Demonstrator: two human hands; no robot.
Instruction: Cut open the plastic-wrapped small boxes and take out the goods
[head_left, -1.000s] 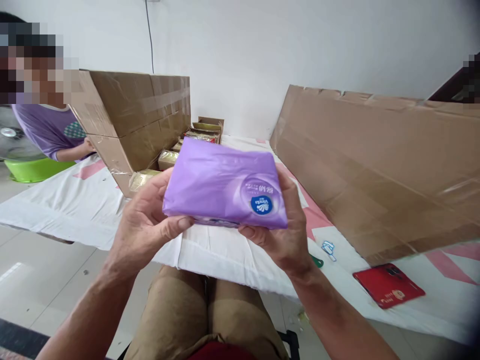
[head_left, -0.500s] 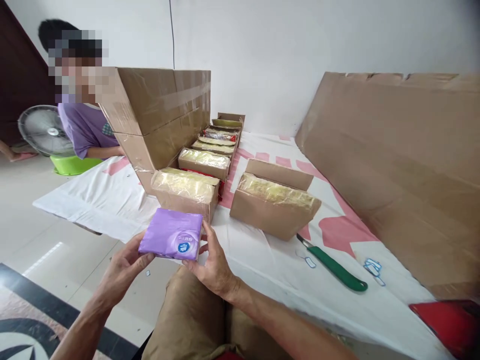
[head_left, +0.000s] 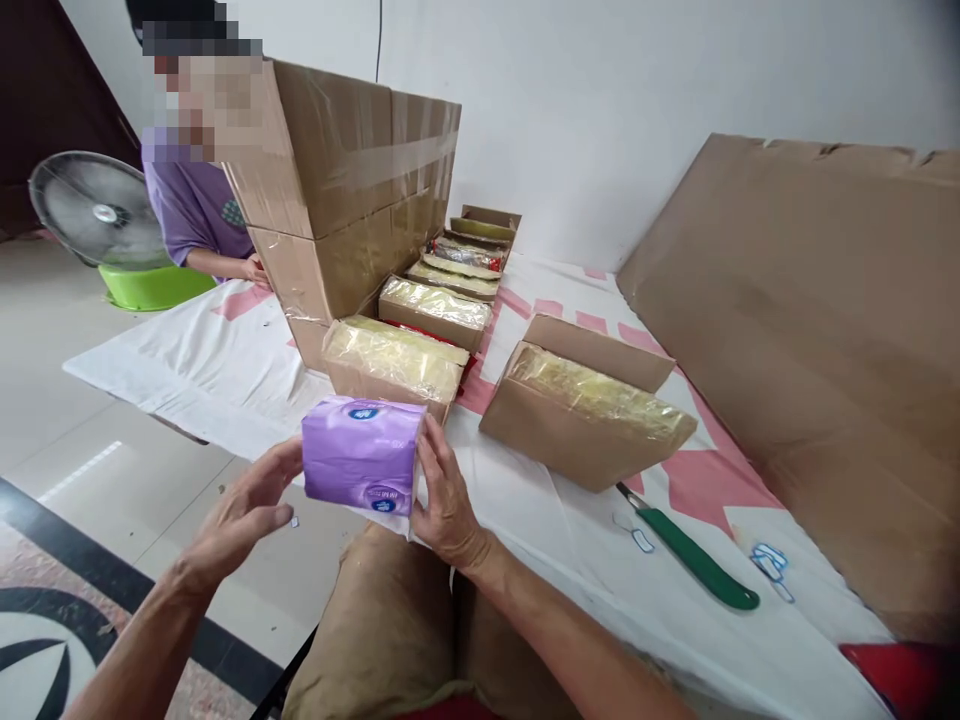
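I hold a purple tissue pack [head_left: 363, 453] with a blue round logo between both hands, just above the near edge of the white-and-pink sheet [head_left: 225, 385]. My left hand [head_left: 236, 515] presses its left end with fingers curled. My right hand [head_left: 448, 497] grips the right end, thumb and fingers against it. The pack stands on its long edge, tilted toward me. Right behind it sits an open small carton [head_left: 394, 365] filled with a yellow plastic-wrapped bundle.
A second open carton [head_left: 585, 415] lies to the right, a row of several more cartons [head_left: 450, 285] runs back beside a big taped box [head_left: 352, 190]. A green-handled knife [head_left: 694, 560] and flat cardboard [head_left: 817, 330] lie right. A person in purple [head_left: 199, 205], a fan [head_left: 94, 210] and a green basin [head_left: 154, 285] sit at left.
The pack came down from in front of my face to the sheet's near edge and turned from flat onto its edge. My view swung left and down, revealing the cartons and knife.
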